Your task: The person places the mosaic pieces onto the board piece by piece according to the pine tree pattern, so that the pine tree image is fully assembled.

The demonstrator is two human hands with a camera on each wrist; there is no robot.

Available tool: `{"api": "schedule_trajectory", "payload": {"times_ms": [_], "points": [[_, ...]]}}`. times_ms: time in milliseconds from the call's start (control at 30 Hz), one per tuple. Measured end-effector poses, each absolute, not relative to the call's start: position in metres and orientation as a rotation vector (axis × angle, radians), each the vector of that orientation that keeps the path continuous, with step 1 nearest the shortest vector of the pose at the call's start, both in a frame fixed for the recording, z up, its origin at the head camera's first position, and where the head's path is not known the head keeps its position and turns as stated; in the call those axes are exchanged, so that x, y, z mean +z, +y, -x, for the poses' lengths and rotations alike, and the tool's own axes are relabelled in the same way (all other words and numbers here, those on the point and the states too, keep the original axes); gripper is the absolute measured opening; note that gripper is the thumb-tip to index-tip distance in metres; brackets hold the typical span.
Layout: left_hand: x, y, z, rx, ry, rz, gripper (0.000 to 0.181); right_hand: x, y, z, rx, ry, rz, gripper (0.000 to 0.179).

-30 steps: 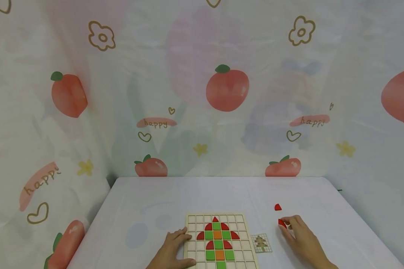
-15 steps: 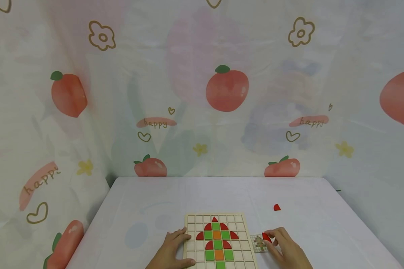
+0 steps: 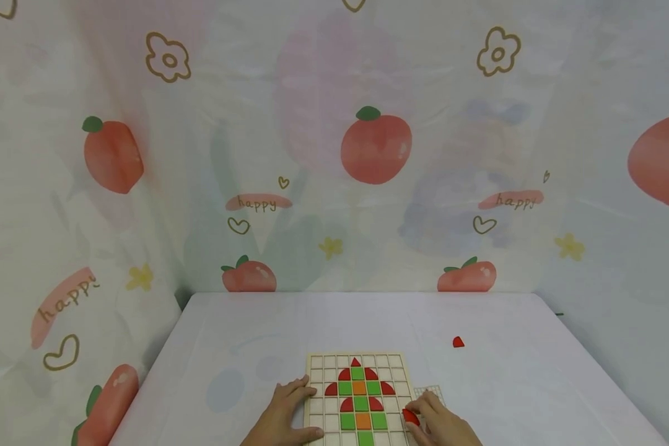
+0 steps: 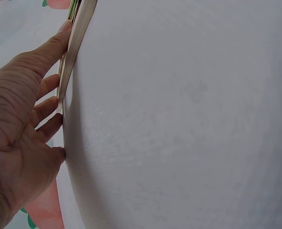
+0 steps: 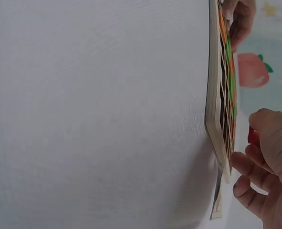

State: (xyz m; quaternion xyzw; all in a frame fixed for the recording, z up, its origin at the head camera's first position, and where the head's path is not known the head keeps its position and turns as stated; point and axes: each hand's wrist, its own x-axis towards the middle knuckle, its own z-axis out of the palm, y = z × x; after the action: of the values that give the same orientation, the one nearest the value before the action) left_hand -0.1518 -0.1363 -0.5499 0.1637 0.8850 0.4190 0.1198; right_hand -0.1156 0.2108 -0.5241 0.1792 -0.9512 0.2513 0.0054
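Observation:
A wooden grid board (image 3: 316, 407) lies at the front of the table, with green, orange and red pieces forming a tree shape in its cells. My right hand (image 3: 441, 422) pinches a red quarter-round piece (image 3: 410, 417) between thumb and fingertips at the board's right edge. In the right wrist view, a red sliver of that piece (image 5: 251, 135) shows beside the thumb. My left hand (image 3: 283, 412) rests along the board's left edge, thumb and fingers spread. The left wrist view shows its fingertips (image 4: 52, 125) against the board's side.
A small printed card (image 3: 432, 391) lies right of the board, partly covered by my right hand. Farther back on the right is another red quarter-round piece (image 3: 458, 342). The white table (image 3: 245, 322) meets patterned fabric walls (image 3: 312, 223) at its back and sides.
My right hand has carried the red quarter-round piece left across the card to the board's right edge. My left hand has stayed in place on the board.

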Motion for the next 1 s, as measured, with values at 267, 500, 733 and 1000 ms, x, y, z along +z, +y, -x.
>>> {"api": "schedule_trajectory", "payload": {"times_ms": [267,500,733,1000], "points": [[-0.549,-0.135,0.151,1.218,2.600,-0.488,0.072,-0.524,0.201,0.121,0.649,-3.048,-0.636,0.033],[-0.547,-0.134,0.151,1.204,2.618,-0.481,0.074,-0.527,0.200,0.123,0.588,-2.910,-0.848,0.027],[-0.547,-0.135,0.152,1.193,2.620,-0.455,0.075,-0.530,0.194,0.123,0.658,-2.727,-0.917,0.002],[-0.550,-0.136,0.152,1.218,2.605,-0.517,0.071,-0.532,0.198,0.121,0.750,-2.733,-0.956,0.006]]}}
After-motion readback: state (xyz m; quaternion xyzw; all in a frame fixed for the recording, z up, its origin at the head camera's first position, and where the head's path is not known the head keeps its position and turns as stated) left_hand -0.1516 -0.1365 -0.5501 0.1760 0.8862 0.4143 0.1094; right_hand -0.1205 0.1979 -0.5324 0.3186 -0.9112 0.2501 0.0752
